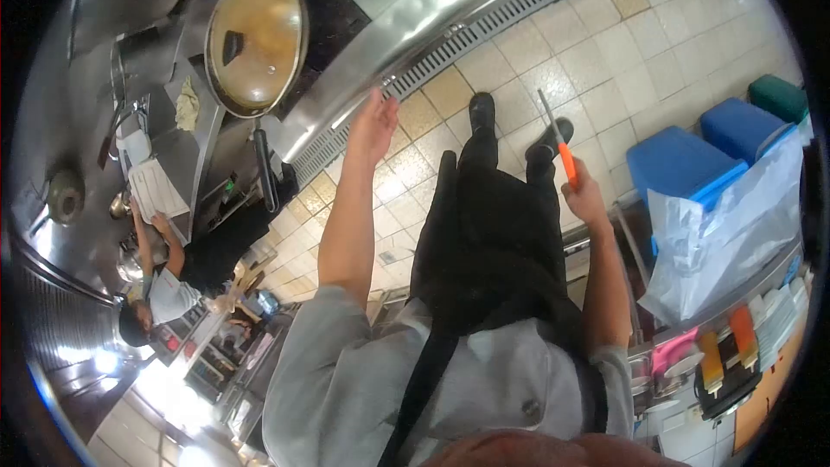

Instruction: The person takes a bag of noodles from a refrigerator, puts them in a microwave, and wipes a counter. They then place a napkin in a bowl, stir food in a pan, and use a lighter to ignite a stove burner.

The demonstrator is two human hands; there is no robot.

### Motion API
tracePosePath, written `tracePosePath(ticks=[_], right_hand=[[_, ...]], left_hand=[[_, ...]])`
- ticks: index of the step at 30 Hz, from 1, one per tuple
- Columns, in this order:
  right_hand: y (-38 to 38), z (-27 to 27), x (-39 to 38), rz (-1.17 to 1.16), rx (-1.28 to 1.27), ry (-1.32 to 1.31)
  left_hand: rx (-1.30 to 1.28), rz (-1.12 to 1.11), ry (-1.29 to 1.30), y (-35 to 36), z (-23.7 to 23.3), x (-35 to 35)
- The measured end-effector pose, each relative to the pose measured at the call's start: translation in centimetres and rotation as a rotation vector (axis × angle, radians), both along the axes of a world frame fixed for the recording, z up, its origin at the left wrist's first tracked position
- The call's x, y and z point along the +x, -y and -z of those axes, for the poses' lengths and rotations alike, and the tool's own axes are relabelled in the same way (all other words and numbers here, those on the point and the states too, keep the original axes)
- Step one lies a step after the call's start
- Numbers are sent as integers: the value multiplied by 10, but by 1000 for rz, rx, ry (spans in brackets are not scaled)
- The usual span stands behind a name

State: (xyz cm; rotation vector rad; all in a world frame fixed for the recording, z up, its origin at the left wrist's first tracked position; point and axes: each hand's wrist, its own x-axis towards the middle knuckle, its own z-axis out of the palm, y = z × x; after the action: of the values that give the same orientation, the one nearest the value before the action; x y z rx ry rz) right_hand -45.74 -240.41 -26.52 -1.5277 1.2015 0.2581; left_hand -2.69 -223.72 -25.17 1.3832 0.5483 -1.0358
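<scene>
My right hand (585, 196) is closed around the orange handle of a knife (566, 164). Its narrow blade points away from me over the tiled floor, near my shoe. My left hand (374, 128) is held out with the fingers extended and nothing in it, near the metal edge of the cooking counter. Beyond that hand, a large pan with a glass lid (256, 43) sits on the stove, its black handle (264, 170) sticking out past the counter edge. Through the lid I see something yellowish, too hazy to name.
Blue bins (679, 163) and a clear plastic sheet (718, 229) stand to my right. On the left, another person (177, 292) handles a white board-like item (157, 190) at the counter. A crumpled cloth (187, 104) lies by the pan. A slotted metal grate (484, 30) runs along the counter.
</scene>
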Motion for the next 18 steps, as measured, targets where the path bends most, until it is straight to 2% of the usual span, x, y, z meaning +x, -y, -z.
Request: tracePosePath(ticks=[2, 4, 5, 7, 8, 10, 15, 18], right_hand=[[-2, 23, 0, 23, -7, 44], [-4, 43, -4, 37, -55, 129], [-5, 49, -6, 49, -39, 125], [-5, 61, -9, 31, 40, -46], [-9, 68, -15, 54, 17, 30], [-15, 78, -27, 66, 22, 15], [-21, 85, -40, 133, 104, 18], [-22, 86, -39, 112, 86, -38]], left_hand=[[-144, -22, -22, 16, 21, 11], [-140, -25, -31, 22, 44, 19], [-157, -37, -32, 24, 50, 19], [-140, -43, -22, 30, 57, 20], [-148, -60, -66, 30, 64, 23], [-155, -76, -109, 30, 74, 27], [-183, -49, -208, 34, 83, 38], [-82, 18, -119, 39, 80, 36]])
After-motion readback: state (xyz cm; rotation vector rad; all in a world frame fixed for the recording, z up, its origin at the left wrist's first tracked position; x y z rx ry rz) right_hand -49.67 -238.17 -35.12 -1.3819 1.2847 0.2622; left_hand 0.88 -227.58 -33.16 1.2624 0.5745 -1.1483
